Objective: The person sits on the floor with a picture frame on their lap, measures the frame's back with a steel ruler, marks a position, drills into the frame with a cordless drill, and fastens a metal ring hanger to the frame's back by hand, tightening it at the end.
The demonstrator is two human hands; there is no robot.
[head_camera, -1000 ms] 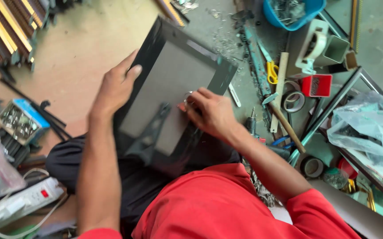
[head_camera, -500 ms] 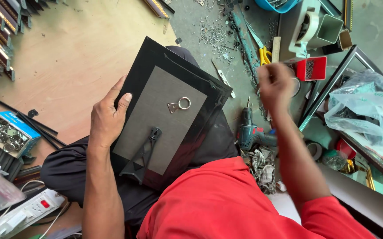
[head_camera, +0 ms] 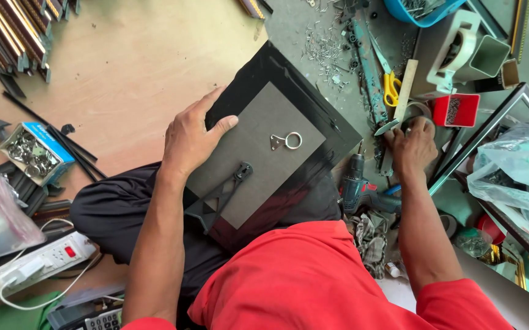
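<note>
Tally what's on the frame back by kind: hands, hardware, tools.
Hands: 1, the left hand, resting flat on the black picture frame
Ring hangers: 1, the metal ring hanger on the grey backing
Pliers: 1, the black pliers lying lower on the backing
Total: 3
The right hand is off the frame, down among the floor clutter.

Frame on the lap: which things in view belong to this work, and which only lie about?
In use:
frame
ring hanger
left hand
right hand
tape roll

Lying about:
scissors
drill
power strip
red box
</note>
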